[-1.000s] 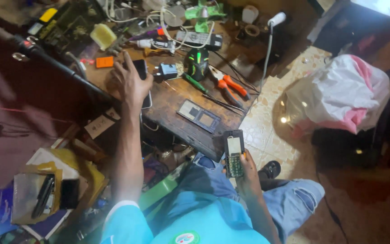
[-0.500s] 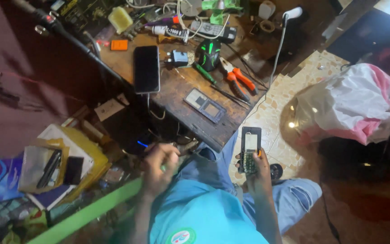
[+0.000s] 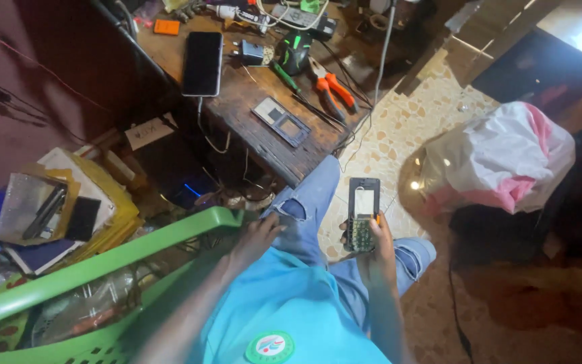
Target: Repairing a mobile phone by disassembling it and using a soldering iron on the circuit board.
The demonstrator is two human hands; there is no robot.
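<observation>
The right hand (image 3: 376, 237) grips an opened keypad phone (image 3: 362, 214) upright over the knee, its front cover off and keypad board bare, while the left hand (image 3: 259, 236) closes on the green plastic basket's rim (image 3: 136, 249). At twelve o'clock, the removed phone frame (image 3: 281, 121) lies on the counter (image 3: 250, 101) beside orange-handled pliers (image 3: 330, 89); judging by that, disassembly looks done and reassembly remains.

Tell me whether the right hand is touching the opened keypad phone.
Touching. The head view shows the right hand wrapped around the keypad phone's lower end, fingers on its edge.
</observation>
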